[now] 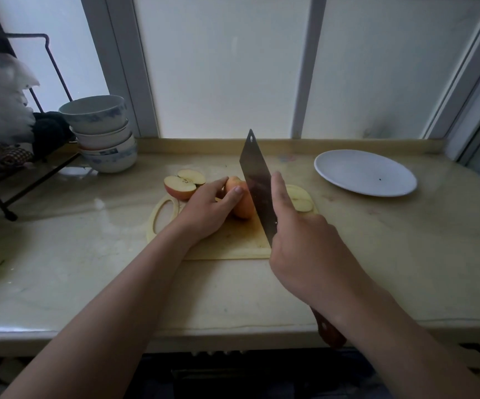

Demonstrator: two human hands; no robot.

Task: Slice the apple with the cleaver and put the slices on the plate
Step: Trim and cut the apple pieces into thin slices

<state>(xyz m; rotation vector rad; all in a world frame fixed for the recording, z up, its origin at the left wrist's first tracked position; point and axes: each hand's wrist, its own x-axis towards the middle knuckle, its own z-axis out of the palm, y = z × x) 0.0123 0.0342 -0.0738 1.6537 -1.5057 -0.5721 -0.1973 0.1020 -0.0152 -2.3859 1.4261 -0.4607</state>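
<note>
An apple piece (243,204) lies skin up on the pale cutting board (233,243). My left hand (207,211) grips it from the left with curled fingers. My right hand (305,249) holds the cleaver (257,185) by its wooden handle, forefinger stretched along the blade's side. The blade stands against the right side of the apple piece. A cut slice (300,200) lies flat on the board to the right of the blade. Two more apple pieces (184,184) sit cut face up at the board's far left corner. The white plate (365,172) stands at the far right, bare.
Stacked white and blue bowls (103,133) stand at the back left beside a black wire rack (17,174) with cloths. The counter's front edge (233,329) runs under my forearms. A frosted window (227,67) closes the back.
</note>
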